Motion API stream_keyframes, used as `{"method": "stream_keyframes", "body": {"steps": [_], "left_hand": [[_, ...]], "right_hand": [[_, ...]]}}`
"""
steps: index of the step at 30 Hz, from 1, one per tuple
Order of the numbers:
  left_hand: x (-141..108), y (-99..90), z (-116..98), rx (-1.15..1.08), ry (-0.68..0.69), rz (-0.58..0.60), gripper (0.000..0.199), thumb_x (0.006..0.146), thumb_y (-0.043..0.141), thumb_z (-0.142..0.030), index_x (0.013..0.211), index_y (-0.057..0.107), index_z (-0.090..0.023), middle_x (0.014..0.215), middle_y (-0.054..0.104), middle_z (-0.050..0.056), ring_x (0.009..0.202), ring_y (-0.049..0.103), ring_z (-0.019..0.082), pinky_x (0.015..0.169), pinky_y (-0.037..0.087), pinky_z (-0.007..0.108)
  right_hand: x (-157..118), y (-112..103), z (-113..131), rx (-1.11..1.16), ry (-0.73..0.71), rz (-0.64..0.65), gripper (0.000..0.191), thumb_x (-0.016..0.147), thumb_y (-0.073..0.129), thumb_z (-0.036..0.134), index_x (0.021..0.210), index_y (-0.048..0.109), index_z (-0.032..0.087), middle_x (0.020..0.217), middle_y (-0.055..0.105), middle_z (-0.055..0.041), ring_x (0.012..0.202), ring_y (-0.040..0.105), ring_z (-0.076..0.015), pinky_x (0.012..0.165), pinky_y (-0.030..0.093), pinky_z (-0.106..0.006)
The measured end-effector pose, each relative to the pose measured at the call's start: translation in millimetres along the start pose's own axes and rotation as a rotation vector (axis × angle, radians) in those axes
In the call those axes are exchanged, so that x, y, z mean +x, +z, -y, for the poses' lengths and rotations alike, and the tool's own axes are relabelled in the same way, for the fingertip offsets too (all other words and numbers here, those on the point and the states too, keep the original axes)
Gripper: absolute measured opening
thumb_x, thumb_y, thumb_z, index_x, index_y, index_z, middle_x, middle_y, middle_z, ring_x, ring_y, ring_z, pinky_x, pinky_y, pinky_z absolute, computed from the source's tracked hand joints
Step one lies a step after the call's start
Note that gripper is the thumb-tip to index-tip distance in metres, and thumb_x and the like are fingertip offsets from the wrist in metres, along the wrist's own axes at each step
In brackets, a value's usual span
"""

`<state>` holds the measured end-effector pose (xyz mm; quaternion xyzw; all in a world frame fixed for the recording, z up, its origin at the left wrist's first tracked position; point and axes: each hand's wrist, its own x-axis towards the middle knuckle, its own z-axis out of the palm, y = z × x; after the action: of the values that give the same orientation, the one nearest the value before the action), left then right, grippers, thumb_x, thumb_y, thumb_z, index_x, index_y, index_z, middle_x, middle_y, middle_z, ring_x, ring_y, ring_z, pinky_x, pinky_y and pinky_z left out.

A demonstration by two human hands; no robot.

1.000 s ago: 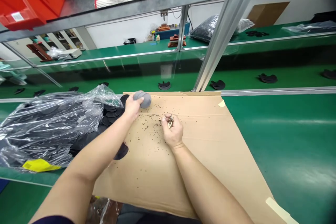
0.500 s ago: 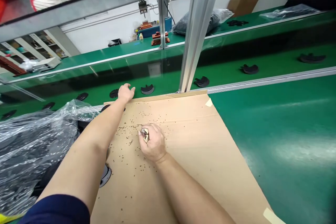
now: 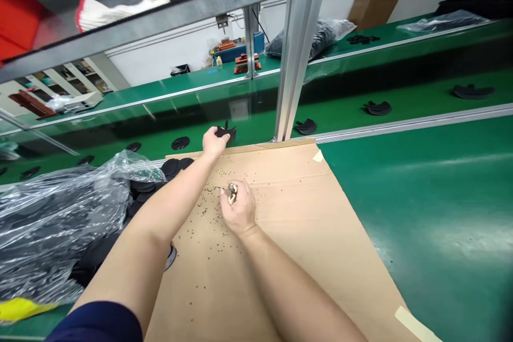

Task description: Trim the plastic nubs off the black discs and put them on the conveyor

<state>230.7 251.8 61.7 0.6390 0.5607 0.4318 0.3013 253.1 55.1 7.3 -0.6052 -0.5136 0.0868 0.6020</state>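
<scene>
The person's left hand is at 12 o'clock from the right hand, just past the far edge of a cardboard sheet, and its fingers close in a narrow pinch on a flat black piece. The piece has a notched, curved outline and looks thin, light and rubbery, so it would likely flex and is probably best taken by its solid rim rather than its narrow points. The right hand is curled tightly around a small metal-and-tan tool near the middle of the sheet. Only its tip shows between the fingers, so its exact kind cannot be told; it looks hard and small enough to need a fingertip hold. Dark specks lie scattered across the cardboard around that hand. At 9 o'clock from the sheet, a clear plastic bag holds black discs, seen dimly through the film and crowded toward its mouth, while more black discs lie in an overlapping heap at 10 o'clock from the right hand, beside the sheet's far corner. A green conveyor belt runs under the sheet and out to 3 o'clock. Beyond it, at 1 o'clock, more black pieces sit spaced apart on a second green belt.
</scene>
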Motion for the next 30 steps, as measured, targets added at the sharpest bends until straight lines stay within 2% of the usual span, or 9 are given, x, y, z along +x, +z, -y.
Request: {"method": "stream_keyframes", "body": {"steps": [3,7,11,15,19,21,26,28,30], "left_hand": [[-37,-34.6,-3,-0.264,-0.078,0.007,0.017,0.067,0.071,-0.020,0.079,0.061,-0.016,0.075,0.061,0.001,0.070,0.057,0.014,0.062,0.045,0.025],[-95,-84.2,-1,-0.592,-0.204,0.140,0.023,0.068,0.073,-0.025,0.084,0.058,-0.017,0.079,0.060,0.001,0.058,0.051,0.008,0.044,0.032,0.019],[-147,-112.5,11,-0.781,-0.322,0.220,0.036,0.065,0.078,-0.031,0.088,0.054,-0.018,0.084,0.063,0.002,0.061,0.057,0.009,0.046,0.039,0.019],[-176,-111.9,31,-0.909,-0.399,0.169,0.043,0.061,0.081,-0.029,0.091,0.051,-0.018,0.086,0.065,0.002,0.071,0.064,0.014,0.060,0.050,0.025],[-188,-105.2,45,-1.021,-0.395,0.173,0.048,0.058,0.082,-0.021,0.100,0.057,-0.021,0.095,0.068,0.002,0.082,0.066,0.015,0.071,0.052,0.029],[-190,-104.4,49,-1.054,-0.400,0.206,0.051,0.057,0.082,-0.017,0.103,0.060,-0.021,0.098,0.068,0.003,0.083,0.066,0.015,0.070,0.051,0.026],[-184,-104.8,56,-1.129,-0.488,0.197,0.051,0.061,0.080,-0.020,0.108,0.061,-0.022,0.096,0.069,0.001,0.074,0.064,0.011,0.052,0.043,0.018],[-182,-104.9,56,-1.166,-0.509,0.179,0.046,0.063,0.079,-0.021,0.105,0.063,-0.020,0.096,0.069,0.002,0.078,0.065,0.013,0.058,0.048,0.020],[-180,-105.1,56,-1.211,-0.504,0.159,0.042,0.063,0.079,-0.020,0.103,0.063,-0.018,0.097,0.069,0.003,0.086,0.066,0.015,0.073,0.052,0.025]], "right_hand": [[1,3,-4,0.035,0.042,-0.067,0.025,0.078,0.059,0.031,0.098,0.051,0.018,0.088,0.056,-0.0081,0.083,0.053,-0.0229,0.078,0.046,-0.039],[2,5,-10,0.085,0.095,-0.061,0.036,0.073,0.064,0.033,0.102,0.050,0.017,0.096,0.055,-0.0100,0.086,0.053,-0.0234,0.082,0.046,-0.042],[0,1,-13,0.102,0.085,0.013,0.027,0.076,0.063,0.036,0.095,0.054,0.018,0.092,0.057,-0.0078,0.087,0.054,-0.0230,0.081,0.047,-0.041],[-6,-9,-9,0.136,0.042,0.041,0.029,0.082,0.059,0.037,0.103,0.057,0.018,0.098,0.059,-0.0090,0.089,0.057,-0.0219,0.083,0.049,-0.040],[-10,-18,1,0.113,-0.036,0.048,0.034,0.085,0.058,0.037,0.113,0.059,0.018,0.101,0.058,-0.0098,0.090,0.058,-0.0209,0.086,0.049,-0.039],[-11,-20,6,0.085,-0.059,0.077,0.033,0.085,0.058,0.035,0.114,0.060,0.018,0.094,0.060,-0.0083,0.086,0.059,-0.0204,0.084,0.050,-0.038],[-14,-20,9,-0.008,-0.133,0.196,0.028,0.084,0.058,0.029,0.110,0.062,0.018,0.087,0.063,-0.0067,0.083,0.059,-0.0208,0.080,0.049,-0.037],[-15,-19,9,-0.037,-0.160,0.213,0.027,0.083,0.059,0.029,0.109,0.063,0.019,0.088,0.063,-0.0064,0.082,0.059,-0.0206,0.080,0.049,-0.036],[-17,-18,8,-0.055,-0.172,0.223,0.026,0.082,0.060,0.028,0.107,0.063,0.020,0.087,0.062,-0.0061,0.081,0.059,-0.0204,0.078,0.049,-0.035]]}}
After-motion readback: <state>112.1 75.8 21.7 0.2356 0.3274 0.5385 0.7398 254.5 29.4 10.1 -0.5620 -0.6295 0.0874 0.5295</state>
